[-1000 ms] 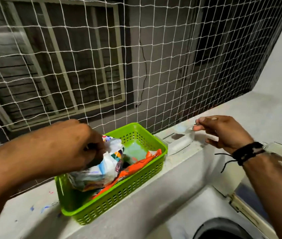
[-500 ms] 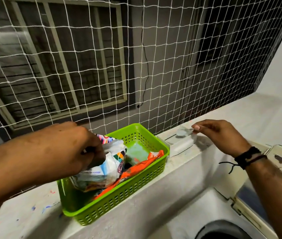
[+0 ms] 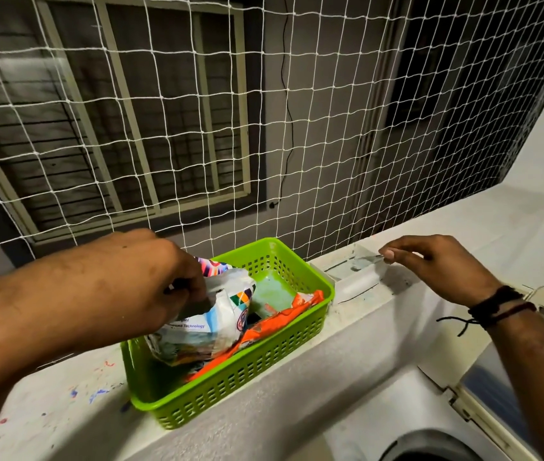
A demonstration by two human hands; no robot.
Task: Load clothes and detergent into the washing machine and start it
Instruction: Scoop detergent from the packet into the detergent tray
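A white printed detergent bag (image 3: 204, 324) lies in a green plastic basket (image 3: 247, 380) on a white ledge. My left hand (image 3: 150, 284) grips the bag's crumpled top. An orange packet (image 3: 283, 317) lies beside the bag in the basket. To the basket's right a small clear plastic cup (image 3: 360, 274) rests on the ledge. My right hand (image 3: 437, 264) reaches over it, fingertips pinching its far rim; the thumb is hidden. The washing machine's dark drum opening (image 3: 430, 449) shows at the bottom, its raised lid (image 3: 493, 380) at the right.
A white rope net (image 3: 297, 144) closes off the space behind the ledge (image 3: 64, 414), with a barred window and a dark wall beyond. The ledge carries small paint specks at the left. A white wall rises at the far right.
My right hand has moved left and down from above the ledge onto the clear cup's rim. My left hand keeps hold of the detergent bag, which has barely shifted.
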